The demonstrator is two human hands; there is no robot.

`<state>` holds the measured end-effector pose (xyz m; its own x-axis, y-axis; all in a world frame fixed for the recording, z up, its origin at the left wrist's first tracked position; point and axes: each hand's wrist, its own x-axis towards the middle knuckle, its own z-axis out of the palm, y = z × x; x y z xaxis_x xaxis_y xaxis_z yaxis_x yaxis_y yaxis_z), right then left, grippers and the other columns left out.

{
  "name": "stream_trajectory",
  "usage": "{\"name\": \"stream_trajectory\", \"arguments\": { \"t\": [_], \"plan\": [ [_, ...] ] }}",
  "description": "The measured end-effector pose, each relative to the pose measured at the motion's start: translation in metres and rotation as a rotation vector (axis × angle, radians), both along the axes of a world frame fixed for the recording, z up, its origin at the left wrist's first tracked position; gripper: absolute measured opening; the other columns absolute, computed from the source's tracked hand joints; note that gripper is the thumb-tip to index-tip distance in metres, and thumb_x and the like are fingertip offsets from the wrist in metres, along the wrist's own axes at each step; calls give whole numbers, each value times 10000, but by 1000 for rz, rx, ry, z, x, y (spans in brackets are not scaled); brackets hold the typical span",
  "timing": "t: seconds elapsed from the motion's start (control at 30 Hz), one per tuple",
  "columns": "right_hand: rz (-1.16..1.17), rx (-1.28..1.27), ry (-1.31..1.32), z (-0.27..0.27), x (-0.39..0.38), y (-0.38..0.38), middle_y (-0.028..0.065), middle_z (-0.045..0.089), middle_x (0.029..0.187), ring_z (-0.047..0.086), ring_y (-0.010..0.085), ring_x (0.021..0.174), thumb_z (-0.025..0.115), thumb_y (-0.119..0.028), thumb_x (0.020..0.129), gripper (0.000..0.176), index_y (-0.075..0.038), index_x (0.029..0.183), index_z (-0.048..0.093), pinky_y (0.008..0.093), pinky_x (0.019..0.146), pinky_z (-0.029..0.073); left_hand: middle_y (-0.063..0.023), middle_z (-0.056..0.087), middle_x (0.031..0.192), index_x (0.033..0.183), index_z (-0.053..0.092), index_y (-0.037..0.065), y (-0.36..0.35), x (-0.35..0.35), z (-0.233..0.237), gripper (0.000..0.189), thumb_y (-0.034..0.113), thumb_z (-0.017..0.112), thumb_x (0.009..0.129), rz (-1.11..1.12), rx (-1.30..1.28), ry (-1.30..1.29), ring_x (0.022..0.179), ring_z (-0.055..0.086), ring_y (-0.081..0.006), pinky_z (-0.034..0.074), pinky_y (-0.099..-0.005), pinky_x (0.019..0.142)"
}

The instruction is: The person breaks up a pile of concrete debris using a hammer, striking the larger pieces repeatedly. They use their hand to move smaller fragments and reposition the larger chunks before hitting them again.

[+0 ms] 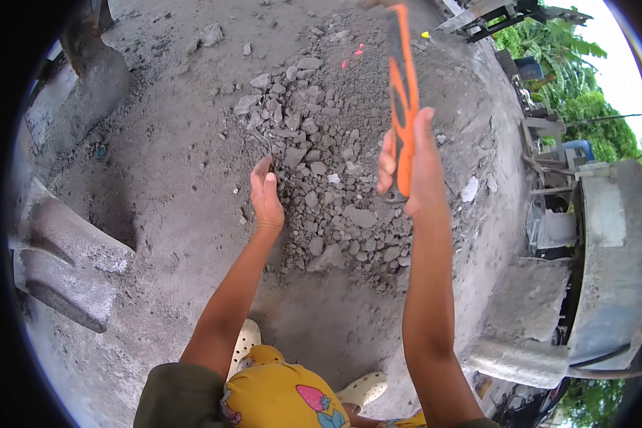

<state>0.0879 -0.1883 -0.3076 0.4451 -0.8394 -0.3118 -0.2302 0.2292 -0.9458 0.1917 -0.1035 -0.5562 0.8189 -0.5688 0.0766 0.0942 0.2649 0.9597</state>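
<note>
My right hand [422, 167] is wrapped round the orange and black handle of a hammer [402, 93], raised upright over the right side of a rubble pile. The hammer's head, at the top edge of the view, is blurred. My left hand [267, 200] is at the left edge of the pile, its fingers closed on a small grey-brown stone [262, 167]. Broken grey stones [310, 150] of mixed sizes lie heaped between and beyond my hands.
A shovel blade [71, 264] lies at the left. Pink scraps [359, 50] and a yellow scrap [425, 34] are beyond the pile. At the right stand a large metal drum [617, 264] and wooden frames. Two cream clogs [364, 389] are below.
</note>
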Motion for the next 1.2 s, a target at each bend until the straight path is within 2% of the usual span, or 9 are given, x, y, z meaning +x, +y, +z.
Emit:
{"name": "stream_trajectory", "arguments": {
  "t": [0.13, 0.23, 0.3, 0.37, 0.57, 0.8, 0.93, 1.03, 1.2],
  "plan": [
    [-178, -508, -245, 36, 31, -19, 35, 393, 481, 447, 164, 407, 245, -662, 831, 634, -72, 679, 423, 280, 408, 376, -200, 432, 1235, 1204, 383, -69, -1, 1, 6, 488, 303, 373, 889, -7, 1, -15, 1161, 403, -282, 273, -361, 996],
    [-277, -743, -283, -28, 45, -37, 19, 422, 478, 436, 119, 386, 349, -599, 843, 575, -62, 669, 457, 252, 377, 349, -205, 430, 1236, 1207, 378, -71, 1, 3, 10, 492, 305, 369, 891, -28, 22, -23, 1165, 400, -287, 270, -363, 998],
    [-267, -560, -50, -99, 35, -29, 29, 435, 476, 414, 124, 361, 364, -557, 857, 546, -59, 647, 438, 268, 351, 349, -208, 428, 1237, 1209, 375, -72, 3, 5, 10, 495, 307, 367, 892, -39, 34, -26, 1168, 397, -290, 267, -365, 1000],
    [-79, 106, 330, -141, 17, -21, 22, 424, 477, 396, 131, 338, 345, -590, 848, 573, -61, 637, 413, 286, 333, 364, -211, 427, 1238, 1211, 372, -74, 5, 4, 9, 498, 308, 365, 893, -50, 45, -31, 1171, 395, -294, 265, -366, 1002],
    [-101, 324, 25, -95, 2, 7, 12, 385, 480, 402, 138, 342, 284, -701, 788, 656, -69, 651, 399, 285, 344, 392, -220, 422, 1241, 1218, 362, -78, 8, 5, 8, 506, 312, 358, 896, -59, 59, -63, 1179, 387, -304, 258, -370, 1007],
    [-117, -344, -333, 21, 11, 6, 42, 396, 472, 405, 166, 378, 265, -721, 779, 680, -64, 708, 427, 303, 413, 390, -214, 423, 1240, 1214, 367, -74, 4, 4, 10, 501, 312, 361, 894, -33, 47, -44, 1179, 387, -300, 260, -370, 1006],
    [-57, -684, -308, -44, 3, 19, 54, 417, 483, 423, 167, 423, 372, -650, 801, 613, -47, 710, 440, 296, 444, 386, -211, 424, 1239, 1212, 370, -72, 5, 5, 10, 499, 312, 362, 893, -31, 50, -45, 1179, 387, -297, 261, -369, 1006],
    [-14, -240, 262, -148, -31, 47, 7, 432, 483, 419, 96, 390, 405, -592, 825, 574, -56, 628, 463, 225, 368, 323, -209, 424, 1239, 1210, 372, -70, 7, 4, 8, 497, 311, 364, 892, -29, 56, -45, 1179, 387, -296, 262, -369, 1005],
    [76, 251, 450, -126, -23, 59, 19, 412, 463, 406, 129, 345, 306, -649, 825, 640, -61, 631, 466, 252, 359, 343, -204, 424, 1238, 1207, 376, -67, 7, 4, 8, 494, 311, 366, 890, -36, 61, -46, 1179, 386, -293, 263, -369, 1004]
  ]
}}
